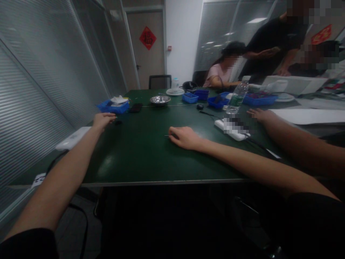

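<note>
Right hand (182,137), curled, pinches a thin rod (166,135) (left hand (101,120) loose, digits apart).

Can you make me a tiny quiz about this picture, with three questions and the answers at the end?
1. Which hand of the camera wearer is nearer the blue tray with something white in it?
2. True or false: the clear plastic bottle stands apart from the camera wearer's right hand.
3. Fill in: the shiny metal bowl sits on the ____ table.

Key: 1. The left hand. 2. True. 3. Green.
</note>
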`<state>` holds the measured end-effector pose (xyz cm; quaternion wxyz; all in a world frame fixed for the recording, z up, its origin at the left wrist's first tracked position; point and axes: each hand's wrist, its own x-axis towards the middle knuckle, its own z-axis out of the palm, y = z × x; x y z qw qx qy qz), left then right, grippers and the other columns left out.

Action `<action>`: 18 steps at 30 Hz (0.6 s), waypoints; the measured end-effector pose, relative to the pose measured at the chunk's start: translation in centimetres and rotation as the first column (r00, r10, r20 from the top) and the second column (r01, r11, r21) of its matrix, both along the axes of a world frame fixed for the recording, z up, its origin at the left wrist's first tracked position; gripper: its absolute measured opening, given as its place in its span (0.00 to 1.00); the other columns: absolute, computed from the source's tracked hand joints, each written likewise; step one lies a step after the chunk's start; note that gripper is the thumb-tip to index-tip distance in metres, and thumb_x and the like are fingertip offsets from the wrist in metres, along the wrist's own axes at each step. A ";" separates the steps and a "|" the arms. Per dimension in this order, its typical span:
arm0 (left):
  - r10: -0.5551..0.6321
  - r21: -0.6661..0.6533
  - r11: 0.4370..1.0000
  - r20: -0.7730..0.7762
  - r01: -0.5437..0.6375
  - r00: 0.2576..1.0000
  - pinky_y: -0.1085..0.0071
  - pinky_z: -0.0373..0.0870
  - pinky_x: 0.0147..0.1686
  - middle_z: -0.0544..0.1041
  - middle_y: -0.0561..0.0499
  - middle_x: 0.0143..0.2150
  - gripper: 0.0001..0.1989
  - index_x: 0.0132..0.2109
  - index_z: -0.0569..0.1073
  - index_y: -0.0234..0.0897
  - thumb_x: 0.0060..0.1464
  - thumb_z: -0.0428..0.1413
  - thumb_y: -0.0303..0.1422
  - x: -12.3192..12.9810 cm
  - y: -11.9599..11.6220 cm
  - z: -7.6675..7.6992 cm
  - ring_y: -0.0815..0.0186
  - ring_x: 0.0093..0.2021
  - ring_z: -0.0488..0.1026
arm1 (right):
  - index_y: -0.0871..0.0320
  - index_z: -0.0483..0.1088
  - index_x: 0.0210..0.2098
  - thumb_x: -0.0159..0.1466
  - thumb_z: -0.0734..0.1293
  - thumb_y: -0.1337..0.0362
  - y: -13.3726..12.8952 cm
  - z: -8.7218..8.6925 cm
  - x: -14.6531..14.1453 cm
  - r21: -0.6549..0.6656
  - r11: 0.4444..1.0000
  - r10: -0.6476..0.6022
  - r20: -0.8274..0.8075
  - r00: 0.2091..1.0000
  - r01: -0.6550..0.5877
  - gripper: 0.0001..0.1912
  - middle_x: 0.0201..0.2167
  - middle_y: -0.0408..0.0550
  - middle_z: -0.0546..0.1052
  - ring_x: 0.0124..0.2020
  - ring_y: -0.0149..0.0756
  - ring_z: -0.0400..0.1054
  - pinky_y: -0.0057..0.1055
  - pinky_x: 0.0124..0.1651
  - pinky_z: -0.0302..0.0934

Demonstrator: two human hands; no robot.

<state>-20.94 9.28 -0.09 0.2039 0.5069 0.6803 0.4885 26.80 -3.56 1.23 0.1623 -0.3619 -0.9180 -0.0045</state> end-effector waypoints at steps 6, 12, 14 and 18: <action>-0.004 -0.041 0.999 0.061 0.006 0.998 0.68 0.70 0.36 0.79 0.49 0.28 0.11 0.44 0.81 0.25 0.52 0.68 0.24 0.3 -0.7 0.5 0.67 0.32 0.72 | 0.56 0.68 0.49 0.73 0.61 0.56 -0.1 0.0 0.0 -0.011 1.000 0.001 -0.002 1.000 -0.001 0.12 0.39 0.49 0.79 0.32 0.35 0.68 0.30 0.35 0.51; 0.006 -0.074 0.997 0.013 -0.005 1.000 0.68 0.68 0.33 0.78 0.50 0.26 0.13 0.42 0.82 0.26 0.50 0.71 0.27 -0.2 -0.8 0.4 0.67 0.30 0.72 | 0.56 0.68 0.49 0.73 0.60 0.57 -0.2 0.2 -0.1 -0.003 1.000 -0.004 0.005 1.000 0.004 0.12 0.40 0.49 0.79 0.34 0.36 0.69 0.31 0.36 0.52; 0.005 -0.090 0.996 -0.004 -0.005 1.000 0.68 0.68 0.32 0.77 0.51 0.26 0.13 0.42 0.82 0.26 0.50 0.71 0.29 -0.3 -0.6 0.3 0.67 0.29 0.72 | 0.56 0.68 0.49 0.73 0.60 0.57 -0.2 0.2 -0.1 -0.010 1.000 -0.004 0.007 1.000 0.004 0.12 0.40 0.49 0.79 0.34 0.36 0.69 0.30 0.35 0.52; -0.011 -0.121 0.993 -0.050 0.005 0.999 0.68 0.68 0.32 0.77 0.52 0.26 0.13 0.42 0.81 0.28 0.51 0.70 0.32 -0.4 -0.3 -0.1 0.66 0.29 0.71 | 0.56 0.68 0.48 0.73 0.61 0.57 -0.3 0.2 -0.1 -0.012 1.000 -0.006 0.005 1.000 0.006 0.11 0.39 0.49 0.79 0.33 0.36 0.69 0.30 0.35 0.52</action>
